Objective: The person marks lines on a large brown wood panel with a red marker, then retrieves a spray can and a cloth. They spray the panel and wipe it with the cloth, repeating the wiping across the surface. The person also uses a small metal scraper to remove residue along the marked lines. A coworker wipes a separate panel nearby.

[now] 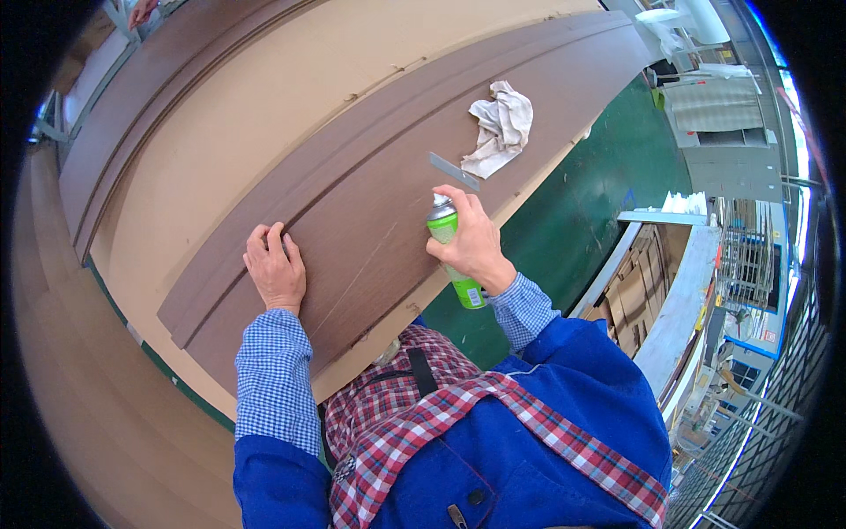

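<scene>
A long dark brown wooden panel (pixel 352 273) with a raised moulding lies across a beige work surface (pixel 203 176). My left hand (pixel 275 269) rests on the panel's left part at the groove, fingers bent and slightly apart. My right hand (pixel 471 238) grips a green-and-silver spray can (pixel 467 291) upright over the panel's near edge, with the index finger at the white nozzle. A thin pale scratch or line runs across the panel between my hands. Just beyond the can lie a flat metal scraper-like blade (pixel 445 166) and a crumpled white cloth (pixel 498 128).
A second brown panel (pixel 159 97) lies along the far left. A green floor (pixel 573 194) shows at the right, with a metal-framed bin (pixel 692 282) holding cardboard pieces. White wrapped material (pixel 714 106) and racks stand farther right. Another person's hand (pixel 141 13) shows at top left.
</scene>
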{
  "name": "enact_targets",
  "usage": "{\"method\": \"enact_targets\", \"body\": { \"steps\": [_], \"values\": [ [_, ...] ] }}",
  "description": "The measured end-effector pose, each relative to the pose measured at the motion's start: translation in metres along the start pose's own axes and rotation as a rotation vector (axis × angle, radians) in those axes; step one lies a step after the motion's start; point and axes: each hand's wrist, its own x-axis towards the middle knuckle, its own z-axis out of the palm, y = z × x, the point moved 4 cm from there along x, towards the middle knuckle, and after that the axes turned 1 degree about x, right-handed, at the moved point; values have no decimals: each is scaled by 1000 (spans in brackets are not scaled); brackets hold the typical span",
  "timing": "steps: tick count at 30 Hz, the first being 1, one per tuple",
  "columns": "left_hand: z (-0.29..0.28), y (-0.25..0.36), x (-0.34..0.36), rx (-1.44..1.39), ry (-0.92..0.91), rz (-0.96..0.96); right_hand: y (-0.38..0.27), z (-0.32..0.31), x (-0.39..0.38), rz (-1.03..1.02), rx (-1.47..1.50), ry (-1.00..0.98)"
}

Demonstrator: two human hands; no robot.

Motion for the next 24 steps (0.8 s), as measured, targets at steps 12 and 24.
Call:
{"method": "enact_targets", "body": {
  "steps": [12, 24],
  "values": [
    [-3, 1, 2, 7, 6, 11, 4, 0, 6, 43, -86, -32],
    [-5, 0, 1, 20, 17, 22, 2, 4, 4, 20, -70, -47]
  ]
}}
